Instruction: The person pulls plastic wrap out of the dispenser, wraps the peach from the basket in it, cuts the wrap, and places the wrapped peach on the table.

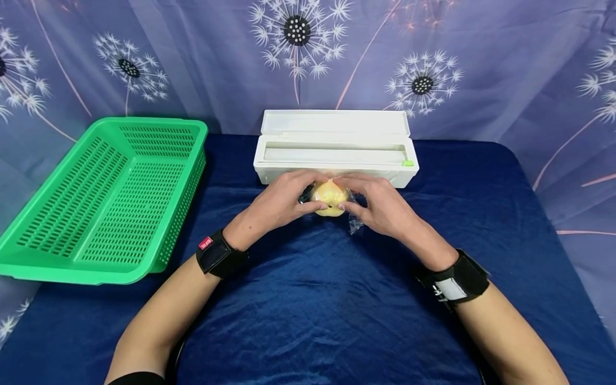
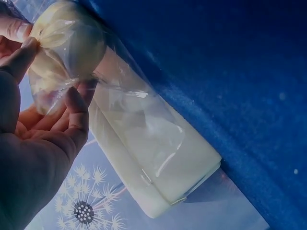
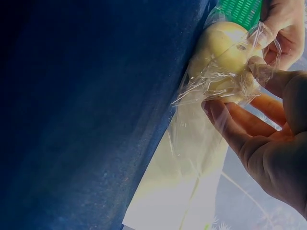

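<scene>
A round, pale-yellow, apple-like fruit point(image 1: 330, 193) is held between both hands, close in front of a white cling-film box point(image 1: 274, 172). Clear plastic film point(image 3: 216, 84) is wrapped about it, bunched and creased on its right side. My left hand point(image 1: 276, 200) grips the fruit from the left, thumb on the near face and fingers behind. From the other side my right hand point(image 1: 385, 206) pinches it the same way, with a loose flap of film hanging below. Film also trails from the fruit point(image 2: 79, 50) in the left wrist view. Both thumbs lie near the fruit's dark dimple.
The box's lid point(image 1: 335, 123) stands raised at the back, with a film roll inside and a green slider point(image 1: 408, 163) at the right end. A green plastic basket point(image 1: 166, 235) stands at the left. Dark blue cloth point(image 1: 327, 310) covers the table; a dandelion-patterned curtain point(image 1: 202, 59) hangs behind.
</scene>
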A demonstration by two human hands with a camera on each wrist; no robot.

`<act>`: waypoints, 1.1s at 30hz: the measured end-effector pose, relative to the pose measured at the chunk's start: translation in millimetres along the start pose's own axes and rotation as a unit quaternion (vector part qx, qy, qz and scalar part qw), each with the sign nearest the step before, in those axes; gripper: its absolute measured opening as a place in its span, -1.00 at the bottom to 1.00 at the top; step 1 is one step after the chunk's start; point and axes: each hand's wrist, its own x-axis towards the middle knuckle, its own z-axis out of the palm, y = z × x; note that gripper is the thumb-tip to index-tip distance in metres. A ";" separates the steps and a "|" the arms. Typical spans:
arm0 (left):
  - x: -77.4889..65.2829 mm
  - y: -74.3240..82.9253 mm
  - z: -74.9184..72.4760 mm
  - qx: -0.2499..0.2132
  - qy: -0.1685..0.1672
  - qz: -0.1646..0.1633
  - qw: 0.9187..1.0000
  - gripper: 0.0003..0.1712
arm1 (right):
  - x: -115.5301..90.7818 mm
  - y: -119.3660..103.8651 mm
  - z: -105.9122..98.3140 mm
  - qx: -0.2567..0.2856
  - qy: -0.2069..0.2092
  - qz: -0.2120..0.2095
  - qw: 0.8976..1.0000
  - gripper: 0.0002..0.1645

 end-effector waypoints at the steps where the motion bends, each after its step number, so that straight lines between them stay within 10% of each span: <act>1: -0.1 -0.1 0.2 -0.001 -0.001 -0.001 1.000 -0.44 | 0.1 0.4 -0.1 0.000 -0.001 0.000 1.000 -0.40; 33: -0.7 -0.6 1.1 0.002 -0.022 -0.032 0.999 -0.40 | 0.5 4.8 -2.0 0.032 -0.029 0.019 0.999 -0.38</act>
